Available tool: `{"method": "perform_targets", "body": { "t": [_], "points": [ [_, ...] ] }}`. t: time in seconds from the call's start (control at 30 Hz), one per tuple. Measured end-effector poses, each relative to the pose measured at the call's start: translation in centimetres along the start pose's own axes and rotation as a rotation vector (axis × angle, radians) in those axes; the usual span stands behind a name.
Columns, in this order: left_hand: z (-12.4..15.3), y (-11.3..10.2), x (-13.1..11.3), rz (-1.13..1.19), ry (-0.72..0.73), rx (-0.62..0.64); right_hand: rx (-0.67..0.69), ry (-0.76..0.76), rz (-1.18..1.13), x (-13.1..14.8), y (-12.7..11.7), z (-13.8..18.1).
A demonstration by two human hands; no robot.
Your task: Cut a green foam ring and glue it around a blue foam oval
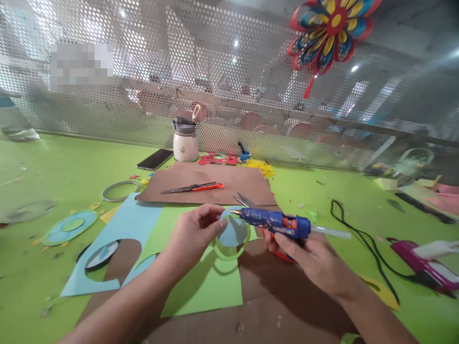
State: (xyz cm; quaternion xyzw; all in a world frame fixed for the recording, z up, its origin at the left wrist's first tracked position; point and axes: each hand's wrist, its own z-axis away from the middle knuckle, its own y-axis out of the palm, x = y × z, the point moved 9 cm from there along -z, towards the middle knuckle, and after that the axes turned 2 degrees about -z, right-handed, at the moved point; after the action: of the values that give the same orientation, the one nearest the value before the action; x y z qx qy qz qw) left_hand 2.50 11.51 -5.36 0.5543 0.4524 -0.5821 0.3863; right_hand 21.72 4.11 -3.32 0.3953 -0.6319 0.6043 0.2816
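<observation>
My left hand (195,234) pinches the edge of a light blue paper disc (234,232) between thumb and fingertips. Around the disc's lower side runs a pale green paper ring (229,254), above a green sheet (204,291). In my right hand (315,260) is a blue hot glue gun (265,219), its nozzle at the disc's upper edge and a clear glue stick (332,231) poking from its rear. Orange-handled scissors (245,199) show their blades behind the gun; whether the right fingers also hold them I cannot tell.
A utility knife (193,188) rests on brown card (172,174). Light blue cut paper (131,222) and a flower-like paper piece (70,228) lie left. Behind stand a phone (155,159) and a jar (185,143). A black cord (362,236) and a magenta tool (423,263) are right.
</observation>
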Motion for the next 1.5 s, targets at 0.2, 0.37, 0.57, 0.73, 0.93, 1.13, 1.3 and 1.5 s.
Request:
{"method": "perform_targets", "body": {
  "t": [0.2,0.37,0.57,0.73,0.93,1.13,1.3,1.5],
  "points": [
    [0.3,0.1,-0.5,-0.039,0.031,-0.005,0.034,0.032,-0.029,-0.2,0.5,0.3],
    [0.3,0.1,-0.4,-0.057,0.038,-0.005,0.032,0.000,0.016,0.3,0.6,0.3],
    [0.5,0.1,-0.5,-0.113,0.064,0.001,0.029,0.001,0.005,0.7,0.5,0.3],
    [0.6,0.2,-0.7,-0.114,0.075,0.005,0.024,-0.001,0.035,0.7,0.5,0.2],
    [0.4,0.3,-1.0,-0.117,0.064,-0.002,0.010,-0.004,0.053,0.6,0.3,0.0],
    [0.5,0.4,-1.0,-0.101,0.046,0.001,0.015,0.014,0.052,0.5,0.3,0.2],
    [0.6,0.5,-1.2,-0.109,0.042,0.006,0.013,0.013,0.055,0.6,0.3,0.1],
    [0.7,0.4,-1.1,-0.121,0.064,0.009,-0.004,-0.009,0.077,0.8,0.1,0.1]
  ]
}}
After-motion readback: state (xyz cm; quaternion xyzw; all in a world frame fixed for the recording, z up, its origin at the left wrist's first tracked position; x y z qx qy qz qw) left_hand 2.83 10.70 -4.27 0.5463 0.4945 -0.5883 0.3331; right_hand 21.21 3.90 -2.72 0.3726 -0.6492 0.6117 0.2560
